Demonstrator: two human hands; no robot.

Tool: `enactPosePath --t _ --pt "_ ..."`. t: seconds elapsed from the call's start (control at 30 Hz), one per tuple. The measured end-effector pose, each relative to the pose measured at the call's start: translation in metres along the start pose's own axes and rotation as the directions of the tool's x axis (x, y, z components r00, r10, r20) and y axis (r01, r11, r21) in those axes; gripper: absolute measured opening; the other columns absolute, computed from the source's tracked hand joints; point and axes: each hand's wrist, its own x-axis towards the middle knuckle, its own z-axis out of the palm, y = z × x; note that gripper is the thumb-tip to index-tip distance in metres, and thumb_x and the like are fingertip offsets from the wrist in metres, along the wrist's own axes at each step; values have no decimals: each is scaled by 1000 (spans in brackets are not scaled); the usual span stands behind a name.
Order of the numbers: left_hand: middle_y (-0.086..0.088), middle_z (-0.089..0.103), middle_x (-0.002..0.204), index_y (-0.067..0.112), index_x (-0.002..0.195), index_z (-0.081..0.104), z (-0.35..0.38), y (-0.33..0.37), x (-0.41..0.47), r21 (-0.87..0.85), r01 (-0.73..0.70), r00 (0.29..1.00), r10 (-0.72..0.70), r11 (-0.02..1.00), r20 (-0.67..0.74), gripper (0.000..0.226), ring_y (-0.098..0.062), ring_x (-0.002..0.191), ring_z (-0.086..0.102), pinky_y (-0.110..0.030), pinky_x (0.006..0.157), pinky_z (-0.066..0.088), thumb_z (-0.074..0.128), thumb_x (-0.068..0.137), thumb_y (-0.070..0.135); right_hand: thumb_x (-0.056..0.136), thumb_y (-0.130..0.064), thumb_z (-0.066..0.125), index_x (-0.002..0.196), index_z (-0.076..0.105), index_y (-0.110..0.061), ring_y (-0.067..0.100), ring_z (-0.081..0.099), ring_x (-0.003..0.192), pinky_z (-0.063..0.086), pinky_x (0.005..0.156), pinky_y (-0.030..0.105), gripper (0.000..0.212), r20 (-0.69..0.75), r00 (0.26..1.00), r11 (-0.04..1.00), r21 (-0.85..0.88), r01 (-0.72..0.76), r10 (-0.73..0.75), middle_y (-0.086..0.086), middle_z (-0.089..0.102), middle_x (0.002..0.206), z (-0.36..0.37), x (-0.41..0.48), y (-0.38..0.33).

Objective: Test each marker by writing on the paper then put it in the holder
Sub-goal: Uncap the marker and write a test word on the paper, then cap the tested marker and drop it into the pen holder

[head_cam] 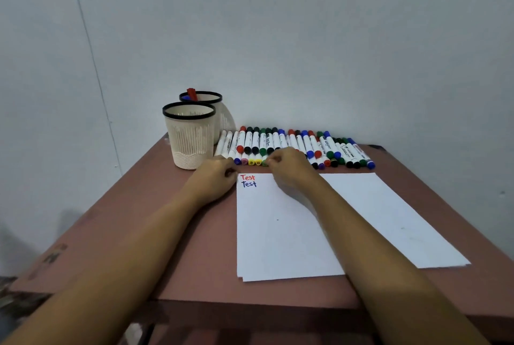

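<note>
Markers (292, 147): lying capped in a tight side-by-side row along the far edge of the table (167, 247), by the wall (278, 38); caps red, black, green, blue, plus a few smaller ones w/ pink and yellow ends at the near left of the row. Paper (278, 233): white sheet flat on the table just in front of the row, "Test" written twice at its top-left corner, red above, dark blue below; a second sheet (389, 211) lies to its right, overlapping. Right hand (286, 166): over the top edge of the paper, fingertips at the near ends of the markers mid-row, fingers curled in narrow; I cannot tell whether they pinch a marker or only touch it. Left hand (214, 177): beside the paper's top-left corner, knuckles near the left end of the row, fingers curled under; from here I cannot tell if anything is held. Near holder (190, 139): cream mesh cup w/ black rim, upright, left of the row, contents not visible. Far holder (219, 116): same type, behind it, tilted, w/ a red marker (192, 94) and a blue marker (185, 97) showing above the rim.
</note>
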Motion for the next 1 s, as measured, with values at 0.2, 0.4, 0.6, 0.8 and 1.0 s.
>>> enactPosePath --t 0.2,0.4,0.6,0.8,1.0 --pt "-11 62 103 9 109 67 0 0 1 11 2 1000 -2 1000 14 24 -20 91 54 -22 71 32 53 91 18 93 -4 42 76 55 -1 27 52 80 40 58 30 22 -152 983 987 -101 -123 107 10 57 75 -32 32 18" --pt "-12 63 101 6 107 67 1 -1 3 -19 15 1000 -15 1000 3 23 -18 84 51 -20 66 28 55 90 16 91 -1 43 86 50 -4 31 55 90 38 67 31 10 -347 900 921 -188 -342 264 17 58 101 -65 42 69" --pt "-12 63 101 5 109 67 1 0 3 -34 18 1000 -18 999 -2 24 -19 87 52 -22 64 25 54 90 14 94 -13 43 86 44 -8 23 46 80 27 45 26 10 -312 888 882 -226 -414 337 8 48 87 -64 53 94" --pt "-9 63 101 8 109 67 0 0 3 -60 27 1000 -26 998 9 23 -13 85 49 -19 66 27 54 91 16 92 -9 48 66 36 -10 24 47 80 28 50 27 28 -379 881 899 -214 -383 285 4 42 69 -56 60 99" --pt "-9 63 101 8 109 67 -1 0 2 -65 34 999 -33 997 21 23 -14 85 50 -20 67 29 54 91 16 94 -4 45 105 53 6 28 53 85 30 52 27 16 -507 798 932 30 -361 326 19 60 100 -53 57 91"
